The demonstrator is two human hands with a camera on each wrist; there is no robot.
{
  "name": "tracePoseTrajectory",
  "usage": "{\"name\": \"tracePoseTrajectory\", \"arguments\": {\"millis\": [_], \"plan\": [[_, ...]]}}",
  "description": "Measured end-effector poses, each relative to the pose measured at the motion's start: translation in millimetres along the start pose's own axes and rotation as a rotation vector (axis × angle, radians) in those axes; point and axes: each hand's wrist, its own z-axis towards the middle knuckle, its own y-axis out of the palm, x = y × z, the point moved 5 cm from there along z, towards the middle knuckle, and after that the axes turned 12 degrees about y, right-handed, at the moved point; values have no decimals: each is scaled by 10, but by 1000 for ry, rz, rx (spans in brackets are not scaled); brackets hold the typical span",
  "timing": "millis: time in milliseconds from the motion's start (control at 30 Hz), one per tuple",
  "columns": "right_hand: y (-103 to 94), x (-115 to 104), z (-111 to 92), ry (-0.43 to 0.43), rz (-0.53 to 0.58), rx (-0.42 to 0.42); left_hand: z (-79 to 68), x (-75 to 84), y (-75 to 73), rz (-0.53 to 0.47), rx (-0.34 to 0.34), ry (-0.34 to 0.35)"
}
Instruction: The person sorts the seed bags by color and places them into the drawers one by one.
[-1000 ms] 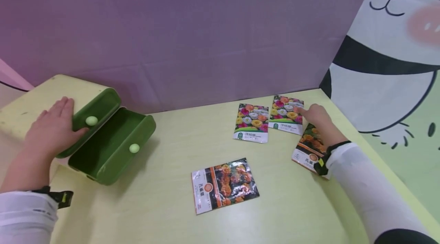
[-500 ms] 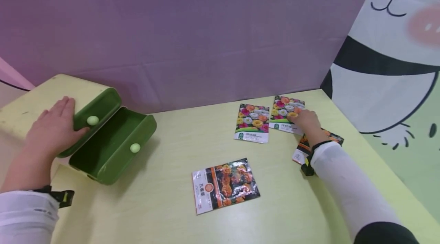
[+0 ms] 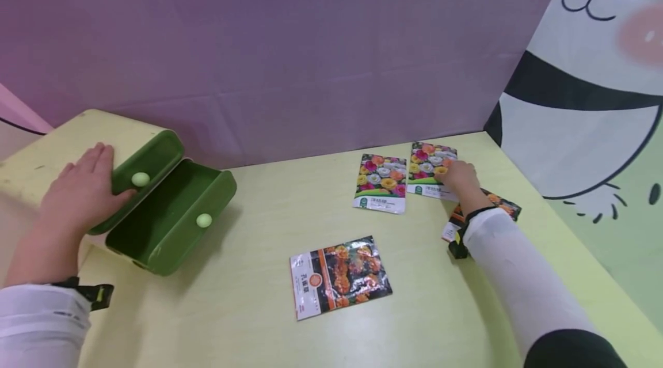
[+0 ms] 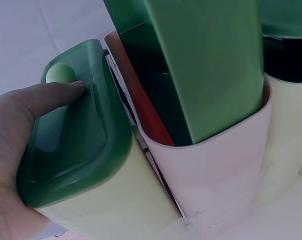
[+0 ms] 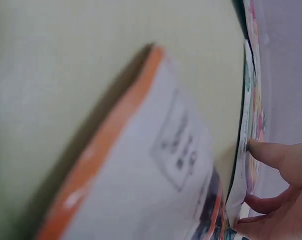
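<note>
My left hand [image 3: 77, 198] lies flat on the cream top of a drawer unit [image 3: 126, 126]. Its thumb [image 4: 55, 96] rests on the green front of the upper drawer [image 4: 73, 140], beside the round knob. Below that, a green drawer [image 3: 178, 241] is pulled out, and its visible inside holds nothing. At the back right, my right hand [image 3: 463, 181] pinches the lower right edge of a seed packet [image 3: 422, 163] with multicoloured flowers; the thumb is on its printed face. Partly hidden under the right wrist is an orange-flower seed packet [image 3: 502, 204].
Another multicoloured flower packet [image 3: 380, 181] lies just left of the pinched one. An orange-flower packet [image 3: 342, 277] lies at mid-table. The pale yellow table [image 3: 248, 327] meets a purple cloth [image 3: 290, 68] at the back. A panda-print panel [image 3: 575, 143] stands at the right.
My right hand has moved left from beside the orange-flower packet onto the multicoloured packet's lower right edge and now pinches it. My left hand and the drawers have stayed put.
</note>
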Motion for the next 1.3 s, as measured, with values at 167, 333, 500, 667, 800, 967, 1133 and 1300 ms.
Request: {"name": "tracePoseTrajectory", "arguments": {"millis": [167,333,500,667,800,967,1133,1300], "plan": [[-29,-34,-3,0,-66,-5,-1,-7,3,-4,2,-2],[-49,-27,3,8,-49,-23,-6,1,1,-3,3,-6],[-39,-16,13,27,23,-30,-13,15,-15,-5,2,-11],[-50,40,-35,49,240,-6,-10,12,-15,-7,-14,-17],[-133,101,-104,49,451,8,-4,15,-19,-14,-17,-19],[-311,168,-169,31,607,-3,4,25,-30,-16,-20,-13],[-471,147,-261,17,748,-56,-8,23,-59,-40,4,9],[-572,30,-420,-17,868,-97,-30,35,-109,-114,58,30]]}}
